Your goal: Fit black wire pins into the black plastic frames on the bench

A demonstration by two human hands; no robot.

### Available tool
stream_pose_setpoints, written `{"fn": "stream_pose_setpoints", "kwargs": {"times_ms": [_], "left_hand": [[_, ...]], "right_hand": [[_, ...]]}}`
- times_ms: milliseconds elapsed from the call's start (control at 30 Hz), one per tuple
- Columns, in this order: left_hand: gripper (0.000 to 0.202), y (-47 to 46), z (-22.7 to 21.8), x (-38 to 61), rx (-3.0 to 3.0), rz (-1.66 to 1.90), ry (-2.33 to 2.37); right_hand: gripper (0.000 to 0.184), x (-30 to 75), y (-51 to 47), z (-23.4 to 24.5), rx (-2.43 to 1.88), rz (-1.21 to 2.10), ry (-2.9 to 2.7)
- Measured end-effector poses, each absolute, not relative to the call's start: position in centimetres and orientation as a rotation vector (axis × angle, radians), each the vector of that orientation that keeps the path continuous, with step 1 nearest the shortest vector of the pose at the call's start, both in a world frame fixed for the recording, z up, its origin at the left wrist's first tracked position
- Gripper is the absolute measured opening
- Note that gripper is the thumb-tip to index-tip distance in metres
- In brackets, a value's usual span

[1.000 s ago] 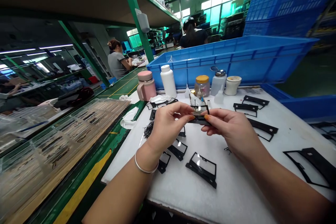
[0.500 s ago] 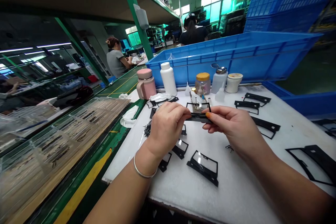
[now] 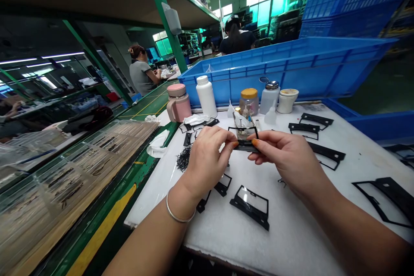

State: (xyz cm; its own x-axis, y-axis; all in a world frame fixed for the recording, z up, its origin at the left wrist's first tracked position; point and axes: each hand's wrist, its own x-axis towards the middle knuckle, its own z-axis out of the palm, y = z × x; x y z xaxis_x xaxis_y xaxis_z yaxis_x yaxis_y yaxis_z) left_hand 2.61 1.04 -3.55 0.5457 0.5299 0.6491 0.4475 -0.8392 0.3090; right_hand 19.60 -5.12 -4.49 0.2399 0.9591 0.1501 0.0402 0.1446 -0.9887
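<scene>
Both hands hold one small black rectangular frame (image 3: 243, 137) with a clear window, lifted a little above the white foam mat (image 3: 291, 233). My left hand (image 3: 207, 159) pinches its left end with thumb and fingers closed. My right hand (image 3: 284, 157) pinches its right end, thumb on top. A silver bangle sits on my left wrist. More black frames lie on the mat below and around the hands, the nearest black frame (image 3: 250, 206) just in front of my wrists.
A pink mug (image 3: 178, 102), white bottle (image 3: 207, 96), yellow-lidded jar (image 3: 249, 101), dispenser bottle (image 3: 269, 96) and small white cup (image 3: 287, 100) stand before a blue crate (image 3: 291, 69). Clear trays of small parts (image 3: 64, 177) lie at left. Two people sit farther back.
The frame has tilted slightly in my fingers, and my left fingertips have shifted along its left end. Both hands stay in about the same place.
</scene>
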Motion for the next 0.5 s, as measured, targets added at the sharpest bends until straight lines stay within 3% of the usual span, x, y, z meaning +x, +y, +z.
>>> {"fn": "stream_pose_setpoints", "kwargs": {"times_ms": [500], "left_hand": [[0.004, 1.25, -4.06, 2.56, 2.425, 1.119, 0.892]], "right_hand": [[0.018, 19.36, -5.43, -4.6, -1.2, 0.831, -1.179]]}}
